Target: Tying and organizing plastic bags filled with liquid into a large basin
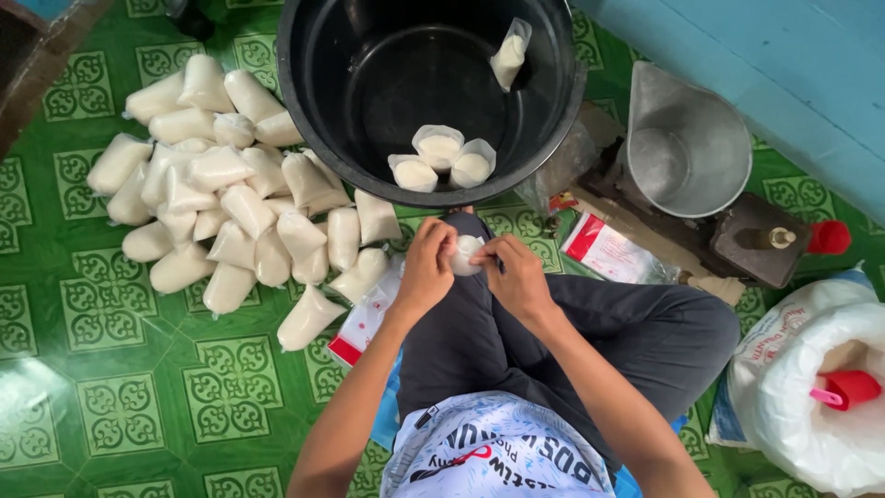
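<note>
While both hands meet over the knee, the scene reads:

Bag: small clear bag [466,254] of white stuff, centre of view, on the dark-trousered knee [461,323], just near of the tub rim. Mostly hidden by fingers; long axis looks roughly near-far, but which end is the mouth I cannot tell.

L hand: left hand [426,270] pinches the bag's left side, fingers curled on it.

R hand: right hand [516,275] grips the bag's right side, thumb and fingers closed on it. Both hands touch the bag and nearly touch each other.

Tub: black tub [304,101] far centre. Three open filled bags [440,148] stand upright at its near wall, mouths up; a fourth bag [510,55] leans on the far-right wall, long axis tilted.

Pile: sealed bags [230,203] heaped on the green tile floor [92,369] to the left, lying flat, axes every which way.

Right side: metal scoop pan [687,143] on a scale [747,244], w/ a red cap [828,237] at its right end. Flat red-and-white packet [608,251] between scale and knee.

Sack: white sack [811,387] near right, open, red scoop [848,387] inside.
</note>
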